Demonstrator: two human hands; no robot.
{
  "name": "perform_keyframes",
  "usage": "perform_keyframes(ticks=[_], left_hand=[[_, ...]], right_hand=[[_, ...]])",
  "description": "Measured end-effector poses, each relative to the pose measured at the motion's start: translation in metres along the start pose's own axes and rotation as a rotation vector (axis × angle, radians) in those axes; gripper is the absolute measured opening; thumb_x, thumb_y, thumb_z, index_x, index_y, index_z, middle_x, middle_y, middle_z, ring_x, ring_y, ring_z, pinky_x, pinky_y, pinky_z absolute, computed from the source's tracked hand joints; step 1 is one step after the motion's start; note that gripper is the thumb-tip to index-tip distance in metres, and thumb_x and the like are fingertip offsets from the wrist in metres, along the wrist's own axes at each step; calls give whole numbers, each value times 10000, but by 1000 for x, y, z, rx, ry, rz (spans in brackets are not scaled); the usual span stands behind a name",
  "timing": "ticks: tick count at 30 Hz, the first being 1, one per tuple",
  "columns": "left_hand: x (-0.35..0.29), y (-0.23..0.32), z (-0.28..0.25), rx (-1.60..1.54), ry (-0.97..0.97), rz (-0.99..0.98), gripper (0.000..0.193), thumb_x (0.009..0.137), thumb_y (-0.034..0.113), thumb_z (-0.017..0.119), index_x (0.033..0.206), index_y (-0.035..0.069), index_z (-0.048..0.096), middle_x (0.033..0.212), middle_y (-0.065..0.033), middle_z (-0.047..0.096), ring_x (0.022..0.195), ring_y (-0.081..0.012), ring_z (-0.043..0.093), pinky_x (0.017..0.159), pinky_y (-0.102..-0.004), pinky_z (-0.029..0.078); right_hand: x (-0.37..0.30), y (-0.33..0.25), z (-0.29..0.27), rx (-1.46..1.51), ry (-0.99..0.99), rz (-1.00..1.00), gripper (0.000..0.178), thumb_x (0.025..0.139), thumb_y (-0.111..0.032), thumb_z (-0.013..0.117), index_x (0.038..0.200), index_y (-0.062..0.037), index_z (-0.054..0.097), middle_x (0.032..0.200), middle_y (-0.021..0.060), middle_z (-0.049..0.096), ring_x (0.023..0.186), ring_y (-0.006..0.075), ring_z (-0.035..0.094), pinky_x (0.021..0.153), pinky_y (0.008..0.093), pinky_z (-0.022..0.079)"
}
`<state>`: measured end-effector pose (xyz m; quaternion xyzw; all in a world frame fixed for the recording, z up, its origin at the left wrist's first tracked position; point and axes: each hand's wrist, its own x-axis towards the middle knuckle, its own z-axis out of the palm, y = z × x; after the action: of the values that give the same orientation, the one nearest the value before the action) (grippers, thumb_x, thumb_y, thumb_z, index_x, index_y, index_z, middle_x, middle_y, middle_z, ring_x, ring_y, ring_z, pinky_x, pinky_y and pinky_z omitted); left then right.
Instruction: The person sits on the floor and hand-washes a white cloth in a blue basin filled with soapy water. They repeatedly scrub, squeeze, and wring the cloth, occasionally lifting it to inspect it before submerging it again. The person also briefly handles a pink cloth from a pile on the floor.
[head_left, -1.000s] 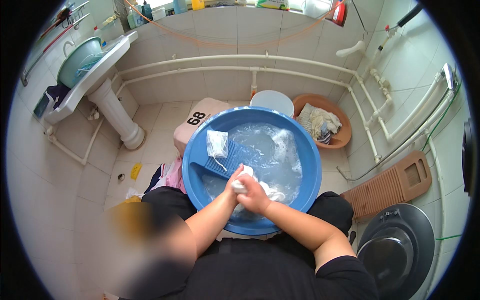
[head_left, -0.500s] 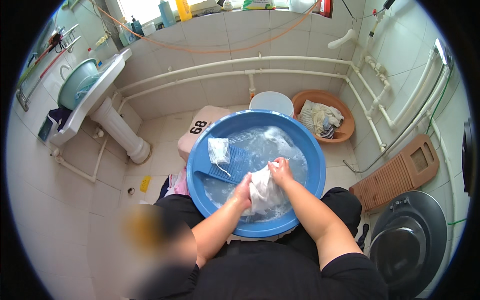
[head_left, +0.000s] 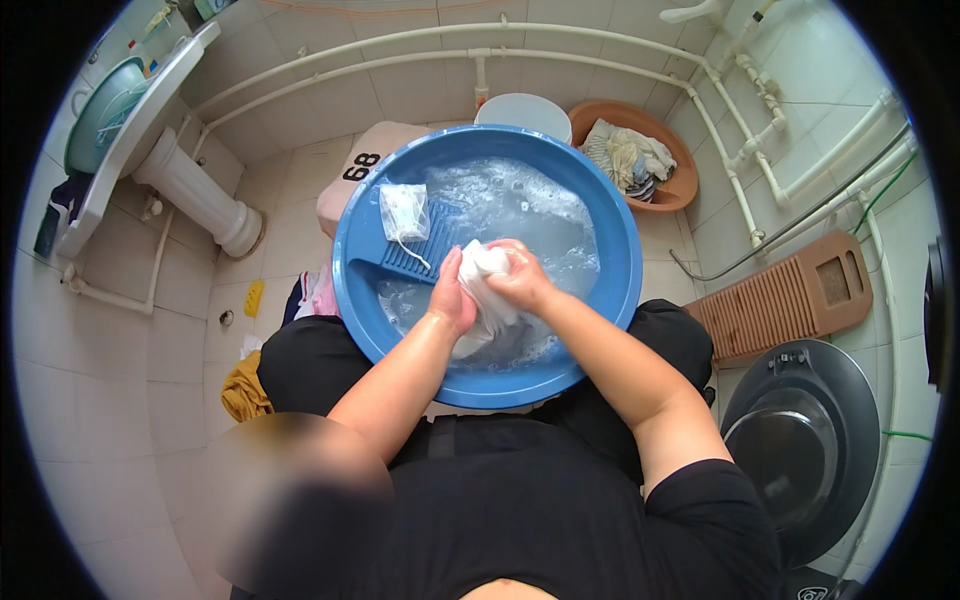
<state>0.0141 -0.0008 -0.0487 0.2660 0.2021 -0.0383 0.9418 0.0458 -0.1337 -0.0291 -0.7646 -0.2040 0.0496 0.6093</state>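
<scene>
A wet white cloth [head_left: 490, 305] is bunched between my two hands above soapy water in a large blue basin [head_left: 615, 330]. My left hand [head_left: 454, 297] grips its left side, with the fingers pointing up. Around the upper right part of the cloth, my right hand [head_left: 522, 280] is closed. The cloth's lower end hangs to the water. On the basin's built-in ribbed washboard [head_left: 432, 240], left of my hands, lies a small white mesh bag [head_left: 404, 212] with a drawstring trailing down the ribs.
Behind the basin stand a white bucket [head_left: 525, 115] and a brown tub [head_left: 683, 190] of clothes. A pink stool [head_left: 340, 192] is at far left. To the right lean a brown washboard [head_left: 770, 300] and a dark round lid-like object [head_left: 850, 450]. Mustard cloth [head_left: 243, 388] lies left of my knee.
My view has tipped downward, so the window sill has left it. My hands have come closer together, and the cloth, spread wider before, is now gathered into a tighter bunch.
</scene>
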Motion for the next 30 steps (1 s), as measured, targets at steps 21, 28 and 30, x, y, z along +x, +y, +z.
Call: perform_keyframes(ticks=[21,28,30], left_hand=[[-20,0,6,82,-84,-245,308,908,303,368,948,64,559,901,-77,594,835,-236,579,764,-380,482],[-35,14,29,131,-62,-403,516,873,500,401,1158,82,500,1070,-106,581,976,-274,565,863,-409,453],[-35,11,32,207,-36,-288,449,871,409,478,1158,63,493,1116,-120,555,995,-277,553,867,-403,451]], right_hand=[[-17,-43,18,-414,126,-71,247,741,-303,558,727,-56,555,763,165,589,715,358,566,643,405,459],[1,-18,10,-635,-32,68,416,778,-422,561,1012,-78,556,1097,139,532,895,313,577,783,375,467],[16,16,-19,-812,81,274,516,786,-473,546,1103,-68,513,1179,131,481,985,292,553,839,361,444]])
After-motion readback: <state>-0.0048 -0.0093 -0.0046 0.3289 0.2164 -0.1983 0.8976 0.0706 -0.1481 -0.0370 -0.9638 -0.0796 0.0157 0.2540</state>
